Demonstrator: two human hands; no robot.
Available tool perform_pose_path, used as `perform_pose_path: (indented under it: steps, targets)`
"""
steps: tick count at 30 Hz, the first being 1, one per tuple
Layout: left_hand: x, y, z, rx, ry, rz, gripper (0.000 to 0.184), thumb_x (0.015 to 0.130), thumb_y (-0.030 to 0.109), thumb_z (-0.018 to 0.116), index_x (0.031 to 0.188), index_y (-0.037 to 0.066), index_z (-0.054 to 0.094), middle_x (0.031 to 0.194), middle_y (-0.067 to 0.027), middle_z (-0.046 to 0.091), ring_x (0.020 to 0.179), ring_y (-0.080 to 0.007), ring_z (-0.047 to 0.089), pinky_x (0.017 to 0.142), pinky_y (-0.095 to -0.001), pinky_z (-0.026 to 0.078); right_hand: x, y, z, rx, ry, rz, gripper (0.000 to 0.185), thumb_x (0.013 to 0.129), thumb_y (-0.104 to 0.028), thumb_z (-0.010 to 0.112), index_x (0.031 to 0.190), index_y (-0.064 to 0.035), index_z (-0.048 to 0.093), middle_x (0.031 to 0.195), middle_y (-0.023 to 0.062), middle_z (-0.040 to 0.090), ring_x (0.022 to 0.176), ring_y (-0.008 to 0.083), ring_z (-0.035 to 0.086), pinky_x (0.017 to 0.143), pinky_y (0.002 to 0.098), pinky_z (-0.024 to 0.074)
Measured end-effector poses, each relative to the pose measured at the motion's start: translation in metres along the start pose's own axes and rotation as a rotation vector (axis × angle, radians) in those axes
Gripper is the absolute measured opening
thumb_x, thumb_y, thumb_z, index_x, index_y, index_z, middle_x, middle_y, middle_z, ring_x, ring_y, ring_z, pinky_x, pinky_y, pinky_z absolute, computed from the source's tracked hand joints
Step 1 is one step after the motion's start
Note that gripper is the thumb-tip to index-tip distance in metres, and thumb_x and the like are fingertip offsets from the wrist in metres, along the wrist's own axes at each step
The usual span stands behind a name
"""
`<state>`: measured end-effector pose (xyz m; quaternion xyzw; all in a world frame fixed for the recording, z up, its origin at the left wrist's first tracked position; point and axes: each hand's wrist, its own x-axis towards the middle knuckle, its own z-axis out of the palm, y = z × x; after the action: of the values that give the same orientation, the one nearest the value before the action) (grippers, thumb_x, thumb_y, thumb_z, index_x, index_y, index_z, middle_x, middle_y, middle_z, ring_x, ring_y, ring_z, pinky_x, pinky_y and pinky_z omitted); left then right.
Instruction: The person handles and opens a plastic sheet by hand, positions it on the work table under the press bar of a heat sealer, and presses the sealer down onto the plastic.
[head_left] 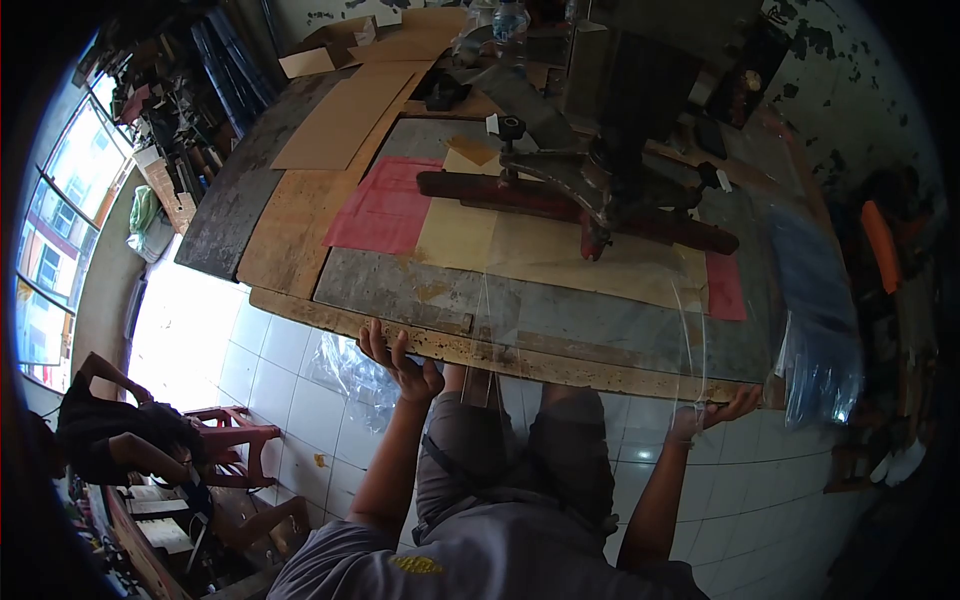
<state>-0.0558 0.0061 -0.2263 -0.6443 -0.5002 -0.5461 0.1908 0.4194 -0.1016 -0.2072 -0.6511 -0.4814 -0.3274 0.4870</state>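
Observation:
My left hand (402, 367) is at the wooden front edge (560, 372) of the worktable, fingers apart and touching the edge. Farther right, my right hand (718, 413) lies along the same edge with fingers stretched out. A clear plastic sheet (590, 310) drapes over the front of the table and hangs past the edge between my hands, close to my right wrist. Behind it, a press-like machine (600, 190) holds a long dark red bar (500, 190) above a yellowish sheet (560, 258) and pink sheets (380, 208). Neither hand visibly grips anything.
Blue-tinted plastic sheets (822, 330) hang over the table's right side. Brown cardboard (345, 118) and a water bottle (510, 35) are at the back. Crumpled clear plastic (352, 372) lies on the tiled floor. Another person (130, 440) is at lower left near a red stool (235, 448).

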Motion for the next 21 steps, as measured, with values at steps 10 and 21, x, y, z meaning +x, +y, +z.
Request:
perform_pose_path:
  steps: [10,21]
  targets:
    - [0.0,-0.0002,-0.0003,0.012,0.001,0.004,0.056,0.104,0.047,0.037,0.15,0.014,0.039,0.161,-0.0272,0.03,0.152,-0.0512,0.019,0.12,-0.0702,0.014,0.0029,-0.0051,0.0021,0.05,0.003,0.012,0.064,0.112,-0.049,0.016,0.155,-0.0044,0.034,0.169,0.0183,0.022,0.158,0.0396,0.011,0.127,0.0625,0.0092]
    - [0.0064,0.0005,-0.0032,0.017,-0.017,0.019,0.058,0.106,0.049,0.035,0.152,0.014,0.036,0.162,-0.0262,0.031,0.152,-0.0505,0.019,0.12,-0.0699,0.013,-0.0002,-0.0016,0.0004,0.036,-0.007,0.045,0.064,0.111,-0.046,0.02,0.157,-0.0044,0.033,0.168,0.019,0.024,0.158,0.0416,0.012,0.126,0.0622,0.0108]
